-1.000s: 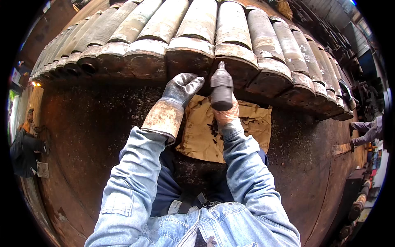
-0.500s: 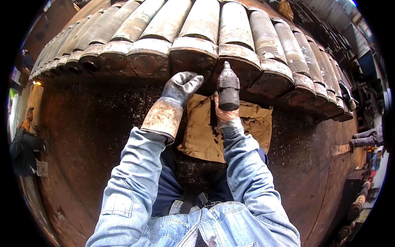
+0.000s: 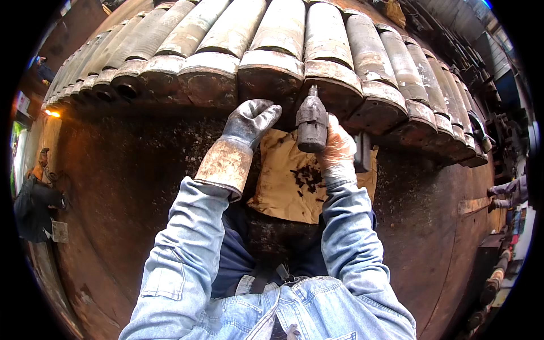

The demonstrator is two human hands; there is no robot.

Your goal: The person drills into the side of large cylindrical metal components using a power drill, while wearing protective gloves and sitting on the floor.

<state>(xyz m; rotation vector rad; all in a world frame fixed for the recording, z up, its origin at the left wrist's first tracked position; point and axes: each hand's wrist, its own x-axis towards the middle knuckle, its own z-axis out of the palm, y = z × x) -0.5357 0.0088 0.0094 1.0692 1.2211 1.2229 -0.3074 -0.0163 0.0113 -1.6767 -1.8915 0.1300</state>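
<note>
My right hand (image 3: pixel 338 146), in a thin translucent glove, grips a dark, grimy power drill (image 3: pixel 311 126). Its tool is tilted, so the battery base sticks out right of my wrist. The drill's tip points away from me and overlaps the end face of a rusty metal cylinder (image 3: pixel 335 85); whether they touch I cannot tell. My left hand (image 3: pixel 249 122) wears a stained heavy work glove. It is closed, thumb against curled fingers, just below the neighbouring cylinder (image 3: pixel 271 79). Anything inside that fist is hidden.
A long row of worn cylinders (image 3: pixel 226 28) spans the far side. Beneath my hands lies a brown paper sheet (image 3: pixel 283 195) with dark flakes, on a dirty rust-brown floor (image 3: pixel 141 170). A person's legs (image 3: pixel 510 190) show at right; dark cloth (image 3: pixel 37 207) hangs at left. Sparks glow far left.
The drill has turned in my right hand, its battery base swinging out to the right, and that forearm has shifted right. My left hand stays closed in nearly the same place. The left glow is brighter.
</note>
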